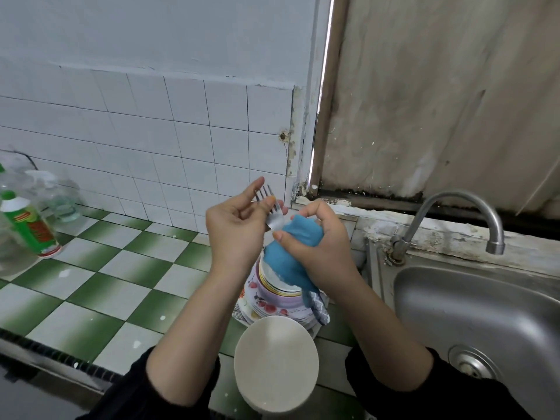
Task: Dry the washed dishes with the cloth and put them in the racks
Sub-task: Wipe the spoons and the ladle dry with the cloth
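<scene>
Floral-rimmed plates [266, 301] stacked on green-white tiled counter [91, 268], beside steel sink [454, 313]. Above: left hand [233, 234] pinches silver metal fork [275, 222], tines up; right hand [321, 247] clenches blue cloth [291, 253] round its handle.

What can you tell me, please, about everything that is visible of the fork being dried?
The fork looks like shiny silver metal, with slim tines that widen into a smooth, rounded neck. It is held in the air, tilted, with the tines pointing up and away towards the tiled wall. The left hand pinches it across the tines, one finger covering their middle. Its handle is hidden inside the blue cloth, which the right hand grips around it. It hangs above the stack of plates, apart from them.
</scene>
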### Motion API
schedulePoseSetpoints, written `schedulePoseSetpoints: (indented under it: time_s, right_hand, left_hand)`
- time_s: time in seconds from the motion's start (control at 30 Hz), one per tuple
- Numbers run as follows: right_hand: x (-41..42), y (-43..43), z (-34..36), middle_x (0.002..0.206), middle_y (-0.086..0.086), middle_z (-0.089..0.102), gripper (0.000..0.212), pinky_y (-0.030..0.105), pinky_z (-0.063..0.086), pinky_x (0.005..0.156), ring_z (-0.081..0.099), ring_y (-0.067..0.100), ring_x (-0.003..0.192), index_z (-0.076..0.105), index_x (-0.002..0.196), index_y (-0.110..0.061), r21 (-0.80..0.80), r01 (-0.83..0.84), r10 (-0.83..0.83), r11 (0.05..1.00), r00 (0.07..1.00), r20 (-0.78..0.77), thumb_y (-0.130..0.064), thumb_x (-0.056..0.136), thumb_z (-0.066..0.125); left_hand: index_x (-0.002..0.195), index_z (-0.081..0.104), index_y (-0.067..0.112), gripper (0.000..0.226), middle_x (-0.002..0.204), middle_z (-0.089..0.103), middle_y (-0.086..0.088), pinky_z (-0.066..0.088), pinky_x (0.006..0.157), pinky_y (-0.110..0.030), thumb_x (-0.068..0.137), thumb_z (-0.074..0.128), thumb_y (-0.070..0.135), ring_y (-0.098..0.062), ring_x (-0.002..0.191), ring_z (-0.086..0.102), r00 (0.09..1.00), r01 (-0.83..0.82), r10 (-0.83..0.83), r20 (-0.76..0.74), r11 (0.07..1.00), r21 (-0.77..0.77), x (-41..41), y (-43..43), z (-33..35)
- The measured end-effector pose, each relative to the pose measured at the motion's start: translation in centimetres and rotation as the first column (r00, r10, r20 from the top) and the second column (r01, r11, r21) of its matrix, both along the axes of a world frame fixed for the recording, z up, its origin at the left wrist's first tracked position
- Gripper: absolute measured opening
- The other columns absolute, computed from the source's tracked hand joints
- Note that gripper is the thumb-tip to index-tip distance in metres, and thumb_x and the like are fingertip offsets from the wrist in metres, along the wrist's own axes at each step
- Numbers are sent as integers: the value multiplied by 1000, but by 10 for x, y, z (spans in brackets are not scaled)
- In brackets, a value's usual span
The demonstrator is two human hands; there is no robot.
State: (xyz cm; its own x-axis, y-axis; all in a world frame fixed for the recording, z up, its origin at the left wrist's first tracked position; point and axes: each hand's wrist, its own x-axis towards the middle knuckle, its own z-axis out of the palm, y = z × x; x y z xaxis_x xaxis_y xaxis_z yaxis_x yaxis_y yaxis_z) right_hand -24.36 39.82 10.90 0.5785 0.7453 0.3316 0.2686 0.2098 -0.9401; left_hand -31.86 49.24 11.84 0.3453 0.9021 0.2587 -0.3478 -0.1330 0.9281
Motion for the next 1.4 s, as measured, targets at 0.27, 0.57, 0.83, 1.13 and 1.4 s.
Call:
schedulePoseSetpoints:
  time_s: [0.27, 0.57, 0.83, 1.13, 1.4]
  right_hand:
    - [11, -17, -10, 89, -14, 58, 30, 19, 53, 62, 60, 6, 82, 51, 87, -26, -113, -124, 148, 986, 962, 231, -13, 81, 78]
    - [42, -35, -16, 85, -8, 61, 32, 19, 52, 60, 60, 6, 77, 52, 84, -27, -179, -60, 122, 982, 925, 361, -10, 79, 79]
    - [27, -14, -28, 74, -18, 53, 43, 15, 35, 53, 46, 6, 61, 40, 87, -34, -69, 120, -27, 990, 654, 756, -12, 75, 74]
    - [47, -29, -26, 88, -14, 64, 29, 16, 52, 66, 61, 4, 81, 57, 81, -33, -18, 61, -47, 998, 891, 451, -22, 74, 83]
    - [77, -10, 28, 90, 3, 68, 29, 54, 59, 71, 68, 37, 84, 60, 85, -22, 249, 379, -378, 891, 924, -52, -24, 73, 86]
  left_hand:
    - [122, 61, 2, 36, 64, 72, -1, 60, 71, -30, 88, 60, -9, -22, 72, 73, 976, -64, 75, 205, 996, -59, -13, 26, 22]
    - [143, 40, 7, 57, 70, 73, -6, 59, 75, -32, 90, 61, -5, -28, 82, 71, 931, -64, 149, 333, 965, -253, -2, 24, 0]
    - [148, 31, 8, 67, 118, 64, -5, 60, 69, -26, 90, 61, -6, -12, 83, 72, 999, -1, 10, 49, 981, -192, 27, -20, -21]
    - [146, 36, 5, 46, 114, 68, -12, 61, 70, -33, 102, 29, -7, -31, 87, 73, 953, 298, -280, 116, 937, -180, 7, 5, -11]
    - [142, 43, 8, 46, 70, 67, -9, 46, 45, -25, 100, 34, -7, -19, 46, 57, 870, 484, -493, -12, 858, -170, -8, 1, -17]
